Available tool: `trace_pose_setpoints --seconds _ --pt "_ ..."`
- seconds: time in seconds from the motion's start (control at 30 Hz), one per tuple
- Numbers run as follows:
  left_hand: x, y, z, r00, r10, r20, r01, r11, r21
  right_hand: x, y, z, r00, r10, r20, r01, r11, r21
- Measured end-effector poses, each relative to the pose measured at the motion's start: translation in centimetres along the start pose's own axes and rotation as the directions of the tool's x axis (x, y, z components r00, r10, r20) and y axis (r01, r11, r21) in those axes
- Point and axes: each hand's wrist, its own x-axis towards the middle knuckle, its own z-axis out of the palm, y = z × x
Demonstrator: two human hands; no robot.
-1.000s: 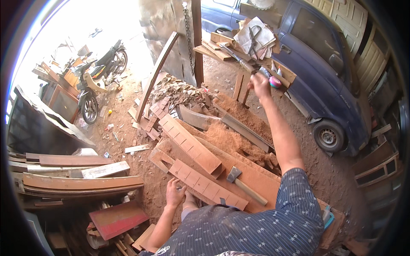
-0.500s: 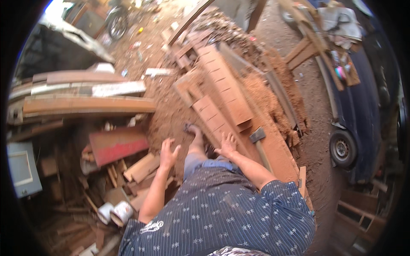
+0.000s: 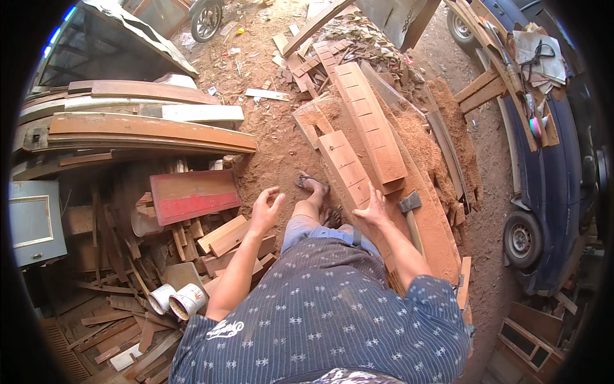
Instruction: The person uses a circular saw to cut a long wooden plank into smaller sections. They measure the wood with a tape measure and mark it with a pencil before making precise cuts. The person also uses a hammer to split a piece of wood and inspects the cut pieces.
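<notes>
My left hand (image 3: 265, 212) is raised in the air above the ground beside my knee, its fingers apart and holding nothing. Spread fingers and thumb of my right hand (image 3: 376, 212) lie at the near part of a short reddish wooden beam (image 3: 345, 165) with dark cross lines marked on it. Whether the palm presses on the wood is hidden. To its right lies a longer wooden beam (image 3: 368, 118), also marked with cross lines. A hatchet (image 3: 410, 202) rests just right of my right hand, its dark head toward the beams and its wooden handle pointing toward me.
Sawdust (image 3: 419, 144) and wood chips (image 3: 358, 54) cover the ground around the beams. Stacked planks (image 3: 150, 131), a red-painted board (image 3: 195, 197) and two white buckets (image 3: 187, 301) are on the left. A dark blue vehicle (image 3: 553, 173) stands on the right.
My view has shifted, so the scene sits farther right and lower in places, and it is sharper. Both hands keep about the same place relative to the beams; the left fingers are slightly more curled.
</notes>
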Motion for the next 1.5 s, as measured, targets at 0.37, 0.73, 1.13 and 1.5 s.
trace_pose_setpoints --seconds 0.37,0.73,1.13,1.5 --pt "5.1 18.9 -2.4 0.921 0.29 0.261 0.188 0.258 -0.948 -10.4 -10.5 -13.7 0.871 -0.49 -0.04 0.474 0.817 0.329" --pt "-0.8 22.4 1.2 0.95 0.264 0.168 0.075 0.328 -0.942 -7.5 -9.7 -11.9 0.867 -0.498 0.015 0.454 0.801 0.389" --pt "1.5 19.9 1.4 0.847 0.459 0.27 0.155 0.272 -0.95 -11.5 2.2 -6.7 0.975 -0.04 -0.221 0.16 0.812 0.562" --pt "1.5 24.6 4.1 0.414 0.658 0.629 0.55 0.369 -0.749 -30.0 21.3 8.0 -0.159 0.818 -0.552 -0.237 0.511 0.826"
